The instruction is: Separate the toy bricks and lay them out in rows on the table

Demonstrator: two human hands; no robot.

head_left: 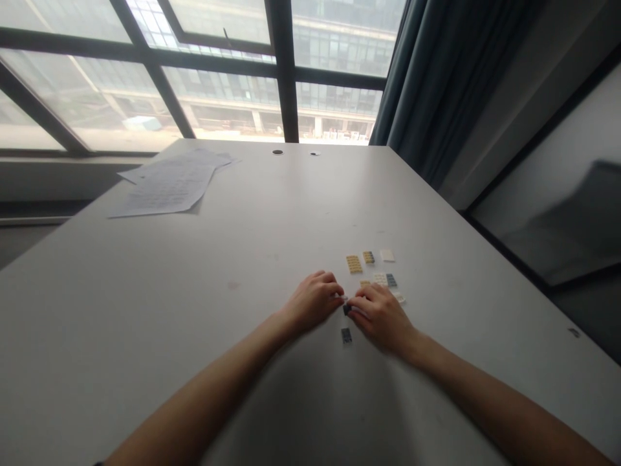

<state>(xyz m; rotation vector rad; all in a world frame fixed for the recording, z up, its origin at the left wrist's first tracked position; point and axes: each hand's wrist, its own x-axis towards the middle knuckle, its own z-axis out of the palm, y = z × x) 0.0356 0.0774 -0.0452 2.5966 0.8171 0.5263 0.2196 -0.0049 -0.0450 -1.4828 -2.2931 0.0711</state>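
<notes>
Pinching, left grip (316,299) holds a thin white piece (341,297), right grip (383,317) a dark block (346,310).

There are two hands (315,299), three far-row blocks (354,264), one dark block (346,336) nearest the camera and two table grommets (277,153)

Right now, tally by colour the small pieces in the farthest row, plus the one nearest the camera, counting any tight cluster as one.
Yellow cluster: 1
Yellow-and-dark cluster: 1
White piece: 1
Dark piece: 1
Total: 4
</notes>
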